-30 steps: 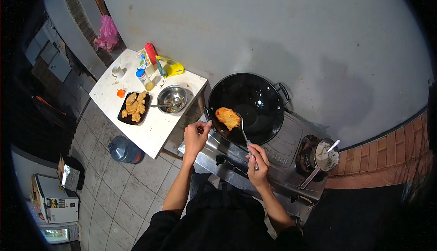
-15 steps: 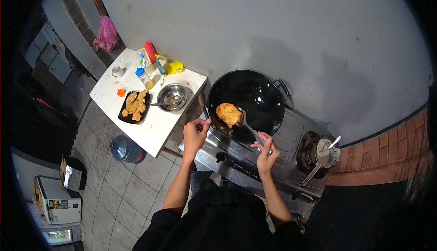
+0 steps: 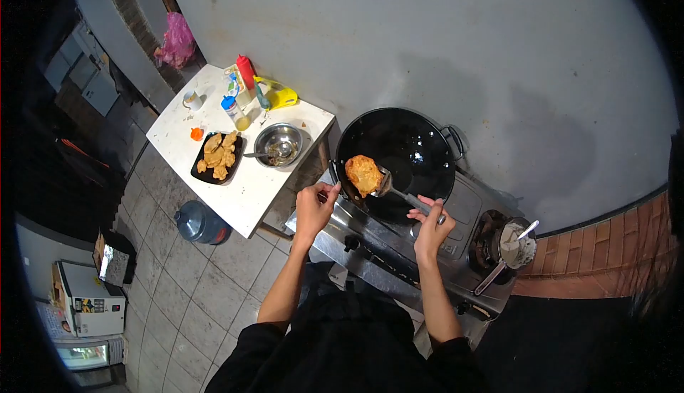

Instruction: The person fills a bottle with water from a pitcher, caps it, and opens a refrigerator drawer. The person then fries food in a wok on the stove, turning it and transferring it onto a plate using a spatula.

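Observation:
My right hand [image 3: 432, 230] grips a spatula [image 3: 413, 199] by its grey handle. On the spatula's metal head rests a golden-brown fried piece of food [image 3: 363, 175], over the left part of a black wok [image 3: 427, 136]. Dark, shiny liquid shows in the wok. My left hand [image 3: 313, 213] is closed, thumb and fingers pinched together beside the wok's left handle [image 3: 333, 172]. Whether the fingertips touch that handle or hold something small, I cannot make out.
On the white table [image 3: 239, 204] are a black tray of fried pieces [image 3: 216, 156], a steel bowl with a utensil [image 3: 279, 136], bottles and a mug [image 3: 192, 100]. A small pan [image 3: 514, 243] sits on the stove's right burner. A water jug [image 3: 201, 223] stands on the floor.
The view has shifted slightly. The spatula and the fried piece have tilted a little, showing more of the spatula's head. My left hand stays pinched near the wok's handle.

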### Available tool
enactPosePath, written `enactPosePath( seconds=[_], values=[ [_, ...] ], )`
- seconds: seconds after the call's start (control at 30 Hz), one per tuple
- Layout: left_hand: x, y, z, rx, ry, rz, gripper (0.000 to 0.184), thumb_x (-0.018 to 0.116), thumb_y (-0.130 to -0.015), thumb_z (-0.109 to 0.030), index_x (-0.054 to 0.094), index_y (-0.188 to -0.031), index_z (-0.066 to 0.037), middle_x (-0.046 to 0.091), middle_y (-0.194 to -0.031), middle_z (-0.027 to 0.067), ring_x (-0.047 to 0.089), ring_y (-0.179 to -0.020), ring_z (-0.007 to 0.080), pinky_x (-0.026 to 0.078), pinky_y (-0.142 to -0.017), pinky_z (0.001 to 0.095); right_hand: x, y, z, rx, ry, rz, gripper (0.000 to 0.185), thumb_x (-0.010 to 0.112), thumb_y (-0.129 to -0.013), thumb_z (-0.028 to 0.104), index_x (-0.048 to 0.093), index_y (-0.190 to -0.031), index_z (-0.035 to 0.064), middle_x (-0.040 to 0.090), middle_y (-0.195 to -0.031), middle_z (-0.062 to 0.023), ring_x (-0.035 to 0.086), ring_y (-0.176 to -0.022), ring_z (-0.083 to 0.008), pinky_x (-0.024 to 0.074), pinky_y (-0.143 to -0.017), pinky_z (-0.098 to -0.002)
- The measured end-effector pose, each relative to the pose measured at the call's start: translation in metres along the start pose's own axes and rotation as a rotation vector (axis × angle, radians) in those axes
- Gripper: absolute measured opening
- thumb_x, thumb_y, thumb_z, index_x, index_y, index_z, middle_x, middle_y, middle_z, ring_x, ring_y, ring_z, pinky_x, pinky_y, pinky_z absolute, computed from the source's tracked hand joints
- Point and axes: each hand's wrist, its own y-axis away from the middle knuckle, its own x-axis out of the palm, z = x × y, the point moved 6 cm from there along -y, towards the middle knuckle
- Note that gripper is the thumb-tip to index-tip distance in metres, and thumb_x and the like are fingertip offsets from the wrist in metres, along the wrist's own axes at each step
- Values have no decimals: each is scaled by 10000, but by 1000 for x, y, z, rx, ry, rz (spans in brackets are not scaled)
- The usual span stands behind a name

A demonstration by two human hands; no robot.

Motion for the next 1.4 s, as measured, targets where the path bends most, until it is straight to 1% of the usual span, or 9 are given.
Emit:
enactPosePath(
  seconds=[0.1,0.17,0.5,0.7,0.77,0.93,1.07,1.27,1.4],
  values=[
    [1,0,4,29,4,1,279,664,-842,-234,666,-771,36,643,-657,155,611,-592,206,459,-605,327,0,-6,-4,-7,3,-17,418,384,-988,176,591,-871,-169,652,-846,-210,616,-521,-219,545,-484,-295],
    [0,0,2,150,30,-56,313,653,-856,-248,661,-728,37,573,-534,126,544,-469,165,427,-498,304,1,-8,-4,4,-7,-28,410,390,-981,170,592,-863,-167,650,-829,-215,613,-508,-223,543,-473,-300],
    [-12,-15,33,53,142,77,334,611,-897,-277,680,-779,28,597,-572,122,552,-506,142,426,-516,291,-10,-17,5,56,-113,-246,355,411,-930,160,538,-831,-157,636,-806,-239,568,-413,-243,513,-373,-299],
    [-30,-35,74,108,170,138,295,616,-895,-247,683,-794,22,611,-594,95,548,-537,107,426,-527,278,-9,-17,56,-131,-9,-354,370,452,-916,194,544,-751,-124,633,-750,-216,555,-395,-220,476,-332,-272],
    [-40,-41,90,104,291,170,272,620,-893,-218,672,-794,30,618,-605,85,532,-536,93,418,-524,266,5,-14,76,-173,21,-391,382,449,-921,199,545,-748,-128,627,-731,-217,550,-389,-215,467,-320,-269],
    [-89,-61,135,23,280,237,228,624,-896,-201,683,-843,13,571,-558,36,451,-492,75,357,-475,248,77,-1,119,-234,138,-356,392,431,-940,189,569,-769,-135,628,-718,-232,545,-376,-216,441,-311,-253],
    [-134,-71,179,-39,258,192,240,640,-884,-227,689,-855,6,606,-599,39,483,-517,70,388,-493,249,155,7,117,-188,88,-262,394,424,-948,184,572,-779,-140,635,-757,-254,560,-388,-220,458,-320,-244],
    [-190,-67,241,-134,237,117,236,640,-881,-218,683,-865,13,617,-631,41,523,-559,74,426,-536,242,297,23,34,-50,-24,19,397,442,-946,213,606,-746,-88,639,-660,-171,565,-394,-196,478,-358,-265],
    [-228,-61,276,-195,227,32,248,638,-881,-229,678,-874,16,609,-636,37,526,-570,77,436,-548,249,380,29,-59,104,-3,83,394,418,-944,160,573,-732,-135,609,-627,-181,558,-377,-235,474,-345,-295]
  ],
)
